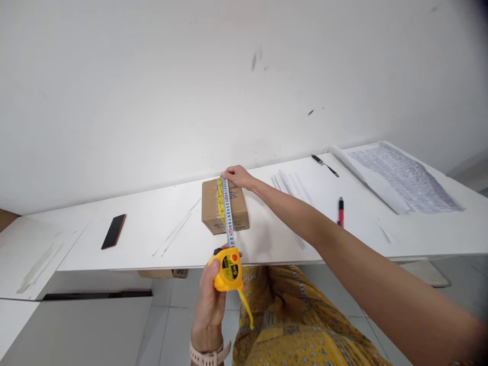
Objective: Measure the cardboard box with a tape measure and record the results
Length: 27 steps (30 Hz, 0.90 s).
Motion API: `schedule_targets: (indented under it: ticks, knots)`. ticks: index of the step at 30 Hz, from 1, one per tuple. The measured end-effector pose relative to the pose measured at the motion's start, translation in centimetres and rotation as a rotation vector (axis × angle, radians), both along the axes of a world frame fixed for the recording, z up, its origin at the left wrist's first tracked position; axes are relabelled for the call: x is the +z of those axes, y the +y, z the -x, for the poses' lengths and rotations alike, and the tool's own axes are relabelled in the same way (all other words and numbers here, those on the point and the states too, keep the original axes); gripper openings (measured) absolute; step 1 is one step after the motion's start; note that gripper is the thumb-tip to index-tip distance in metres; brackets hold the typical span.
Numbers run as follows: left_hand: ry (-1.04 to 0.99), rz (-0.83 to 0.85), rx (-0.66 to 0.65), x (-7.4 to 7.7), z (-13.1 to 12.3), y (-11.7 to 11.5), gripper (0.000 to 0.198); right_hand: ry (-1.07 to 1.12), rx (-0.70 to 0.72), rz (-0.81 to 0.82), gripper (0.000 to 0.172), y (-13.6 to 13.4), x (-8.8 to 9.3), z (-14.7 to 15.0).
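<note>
A brown cardboard box [211,204] with yellow printed tape and handwriting on top sits on the white table. My left hand [210,295] is wrapped round a yellow tape measure [227,270] just off the table's front edge. The silver blade [227,213] is pulled out and lies across the top of the box, beside the yellow tape. At the box's far edge, my right hand [237,176] pinches the end of the blade with its fingertips.
A dark phone [114,232] lies left on the table [141,218]. To the right are printed sheets [299,188], a black pen or cutter [325,165], a red and black pen [341,211] and a large written sheet [407,178]. A wall [171,91] stands behind.
</note>
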State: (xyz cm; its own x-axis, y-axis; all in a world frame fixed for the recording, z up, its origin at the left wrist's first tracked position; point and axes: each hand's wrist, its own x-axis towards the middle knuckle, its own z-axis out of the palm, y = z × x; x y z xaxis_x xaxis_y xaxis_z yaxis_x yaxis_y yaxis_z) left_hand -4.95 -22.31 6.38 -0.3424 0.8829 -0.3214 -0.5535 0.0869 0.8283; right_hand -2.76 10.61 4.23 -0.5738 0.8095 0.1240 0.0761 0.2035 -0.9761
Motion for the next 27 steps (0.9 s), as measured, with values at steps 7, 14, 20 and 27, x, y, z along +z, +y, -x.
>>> schedule_targets:
  ticks: [7,14,20,27]
  knots:
    - [0.049,-0.007,-0.016,0.1,0.2,0.1,0.048,-0.020,0.083,-0.012,0.024,-0.3,0.6,-0.2]
    - [0.347,-0.018,-0.073,2.0,4.4,-1.6,0.067,0.132,0.047,-0.163,0.022,-2.6,5.6,-5.4]
    - [0.518,-0.038,-0.032,4.2,10.6,1.9,0.065,0.107,0.099,0.007,0.025,-8.4,4.1,-10.3]
    - [0.603,0.043,-0.229,5.3,16.5,9.0,0.055,0.089,-0.101,0.146,0.013,-11.4,0.1,-8.9]
